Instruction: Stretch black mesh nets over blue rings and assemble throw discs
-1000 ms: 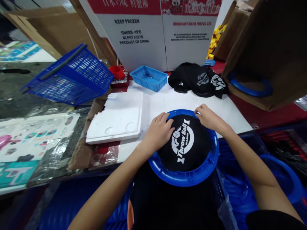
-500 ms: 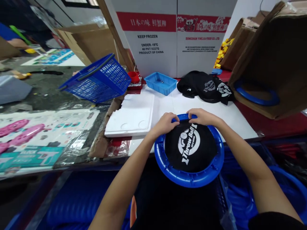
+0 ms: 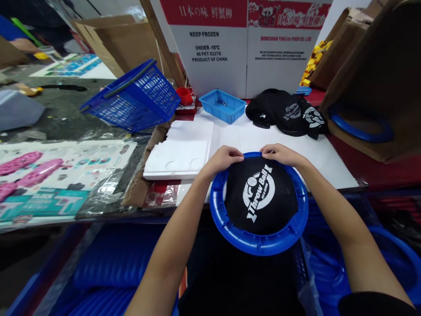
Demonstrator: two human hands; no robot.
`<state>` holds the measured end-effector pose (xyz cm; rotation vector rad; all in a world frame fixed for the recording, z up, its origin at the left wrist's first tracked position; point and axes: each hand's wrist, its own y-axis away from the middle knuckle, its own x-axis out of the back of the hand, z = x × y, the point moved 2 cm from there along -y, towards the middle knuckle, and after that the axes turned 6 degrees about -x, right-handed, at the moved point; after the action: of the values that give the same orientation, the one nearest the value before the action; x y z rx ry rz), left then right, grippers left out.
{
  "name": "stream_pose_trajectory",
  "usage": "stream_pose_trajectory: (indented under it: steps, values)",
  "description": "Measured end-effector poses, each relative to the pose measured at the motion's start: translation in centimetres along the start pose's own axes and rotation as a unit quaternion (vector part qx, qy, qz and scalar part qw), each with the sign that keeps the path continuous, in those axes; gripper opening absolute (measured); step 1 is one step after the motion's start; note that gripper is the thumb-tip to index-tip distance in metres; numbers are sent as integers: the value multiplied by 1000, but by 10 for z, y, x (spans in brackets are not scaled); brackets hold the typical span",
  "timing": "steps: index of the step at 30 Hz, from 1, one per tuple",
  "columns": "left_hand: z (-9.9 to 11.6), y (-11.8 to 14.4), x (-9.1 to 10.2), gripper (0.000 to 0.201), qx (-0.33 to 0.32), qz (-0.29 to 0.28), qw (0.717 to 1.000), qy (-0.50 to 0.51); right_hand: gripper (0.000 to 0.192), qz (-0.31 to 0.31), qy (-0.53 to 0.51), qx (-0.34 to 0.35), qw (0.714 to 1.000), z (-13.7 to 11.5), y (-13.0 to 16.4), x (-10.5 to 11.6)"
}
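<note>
A round blue plastic ring (image 3: 259,246) rests at the table's front edge, tilted toward me. Black mesh fabric (image 3: 283,197) printed "Throw Ball" spans its inside. At the ring's far side, my left hand (image 3: 226,159) pinches the rim and fabric edge from the left. Just to the right, my right hand (image 3: 281,154) grips the same far rim, fingers closed, with a small gap between the hands. Beyond them lies a heap of black printed fabric pieces (image 3: 279,115) on the white board.
A light blue tray (image 3: 226,115) holds small metal bits. Left of it are a white foam slab (image 3: 179,151) and a tipped blue basket (image 3: 144,98). An open cardboard box (image 3: 368,87) with a blue ring stands right. More blue rings (image 3: 108,263) are stacked below the table.
My hands have shifted along the far rim, slightly apart, and more of the rim between them shows. The view has tilted down a little.
</note>
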<state>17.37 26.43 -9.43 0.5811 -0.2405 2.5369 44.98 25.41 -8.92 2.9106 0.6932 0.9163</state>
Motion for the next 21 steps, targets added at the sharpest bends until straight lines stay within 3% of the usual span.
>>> stream_pose_trajectory:
  steps: [7, 13, 18, 21]
  values:
    - [17, 4, 1, 16, -40, -43, 992, -116, 26, 41, 37, 20, 998, 1, 0, -7]
    - [31, 20, 2, 17, -88, -6, 976, -197, 29, 35, 32, 36, 998, 1, -1, -10]
    - [31, 25, 4, 22, -58, 39, 977, -203, 27, 3, 61, 30, 998, -1, -3, -4]
    - [28, 25, 3, 19, -53, 39, 980, -188, 30, -5, 52, 22, 998, -1, -2, -3]
